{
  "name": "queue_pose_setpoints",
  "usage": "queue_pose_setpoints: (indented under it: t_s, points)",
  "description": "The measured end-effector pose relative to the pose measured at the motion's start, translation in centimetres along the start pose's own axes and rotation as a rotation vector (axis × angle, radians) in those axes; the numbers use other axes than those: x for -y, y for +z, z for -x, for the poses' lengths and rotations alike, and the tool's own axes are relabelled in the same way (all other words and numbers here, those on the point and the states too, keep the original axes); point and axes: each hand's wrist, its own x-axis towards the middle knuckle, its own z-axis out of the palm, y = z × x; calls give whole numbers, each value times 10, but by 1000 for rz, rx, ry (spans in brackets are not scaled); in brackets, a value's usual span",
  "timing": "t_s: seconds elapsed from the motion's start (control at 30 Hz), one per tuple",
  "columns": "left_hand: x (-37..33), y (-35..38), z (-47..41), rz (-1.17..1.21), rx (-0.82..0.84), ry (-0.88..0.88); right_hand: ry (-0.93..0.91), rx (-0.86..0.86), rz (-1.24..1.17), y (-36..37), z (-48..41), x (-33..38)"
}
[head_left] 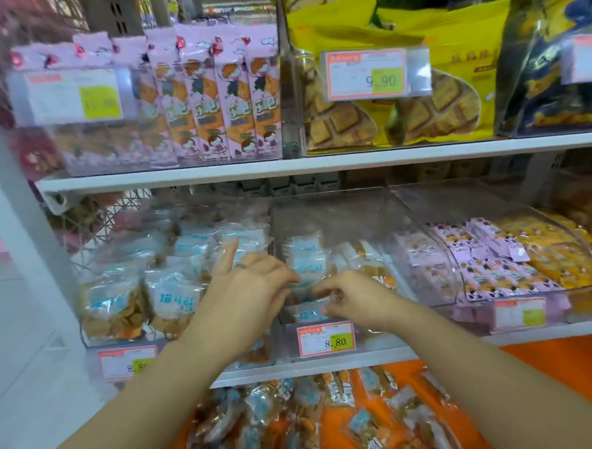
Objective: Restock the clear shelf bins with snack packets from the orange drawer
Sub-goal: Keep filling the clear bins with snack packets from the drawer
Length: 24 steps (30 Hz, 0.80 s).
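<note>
Nearest the viewer, the orange drawer (537,367) stands open below the shelf, with loose snack packets (312,417) heaped across it. They are small clear-film bags of brown pieces with a blue-and-white label. They look light, crinkly and slick, and the contents would probably break if squeezed. The safest hold is likely a pinch on a sealed edge or corner of the film rather than a grip across the filled belly.

Just beyond, both hands reach over the front lip of the middle clear bin (340,209), above its price tag (326,339). The right hand (356,296) has its fingers (320,291) curled, and they seem to be pinching the shiny film at the near lower edge of a snack packet (305,264) standing in that bin. The left hand (246,290) sits at the packet's left side, index finger straight and pointing away. Its other fingers are bent towards the packet, but blur hides whether they grip it. The packet lies between the two sets of fingertips, slightly farther in.

The left bin (88,335) is full of the same packets, and the right bin (452,291) holds pink ones. Farther up, the upper shelf (325,164) carries taller bags.
</note>
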Motion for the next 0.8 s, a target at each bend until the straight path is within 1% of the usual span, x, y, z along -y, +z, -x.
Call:
queue_pose_setpoints:
  t_s: [0.13,0.17,0.23,0.3,0.33,0.4,0.57,0.73,0.8]
  points:
    - [3,6,6,-74,21,107,45,-56,-182,-15,-5,-14]
    - [3,7,7,-82,22,111,69,-77,-160,-21,-5,-22]
    - [3,10,7,-100,36,111,114,-60,30,-29,-5,-40]
    - [3,12,6,-123,63,119,139,50,206,-30,-3,-53]
    - [2,13,4,-131,83,124,151,102,248,-29,-3,-57]
    - [0,14,2,-156,127,139,184,160,256,-28,-3,-61]
    - [-5,14,-9,-279,213,162,180,197,292,-23,-11,-62]
    - [-9,24,-21,-450,439,137,134,189,276,-25,-12,-61]
    - [-13,25,-27,-514,488,149,122,195,273,-30,-8,-60]
